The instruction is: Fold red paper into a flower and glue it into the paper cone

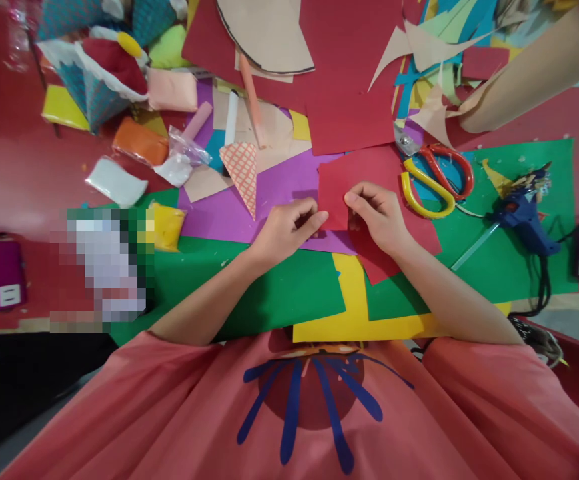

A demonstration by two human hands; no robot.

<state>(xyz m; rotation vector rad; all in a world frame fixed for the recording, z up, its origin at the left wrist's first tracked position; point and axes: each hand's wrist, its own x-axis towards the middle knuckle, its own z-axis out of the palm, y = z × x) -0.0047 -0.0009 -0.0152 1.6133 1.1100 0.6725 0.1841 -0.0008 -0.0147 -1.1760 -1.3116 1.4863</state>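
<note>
Two-handed, handling small red sheet mid-scene, left of scissors: with right hand, clamping right edge between thumb and finger; with left hand, touching left edge, leaving unclear whether pinching. Looking like a positioning step; probably calling for steady, even support at both edges.

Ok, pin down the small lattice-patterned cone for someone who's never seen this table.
Find the purple sheet beyond the left hand. On its left part lies a small cone, tip toward the person. Its pale surface with red crisscross lines sets it apart from the larger blue-patterned cones farther left.
</note>
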